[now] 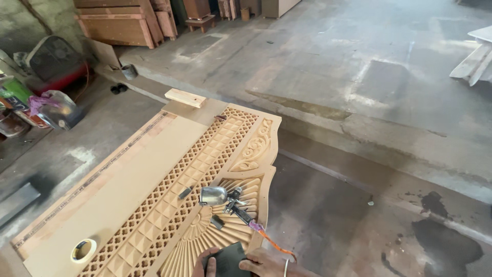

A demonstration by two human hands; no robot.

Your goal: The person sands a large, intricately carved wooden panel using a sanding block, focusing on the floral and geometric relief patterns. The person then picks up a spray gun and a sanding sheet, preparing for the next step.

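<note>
At the bottom edge both my hands rest on a dark sheet of sandpaper (229, 258) lying on a carved wooden panel (202, 169). My left hand (205, 261) presses its left side, my right hand (266, 265) holds its right side. The panel has a lattice band, a floral carving and a fan-shaped carving. A metal spray gun (220, 197) lies on the fan carving just beyond my hands, with an orange hose (271, 242) trailing past my right hand.
A roll of tape (83, 250) lies on the plain board at the lower left. A wood block (185, 97) sits at the panel's far end. Cluttered tools and bags stand at the left, wooden furniture parts at the back, planks at the far right. Stained concrete floor surrounds.
</note>
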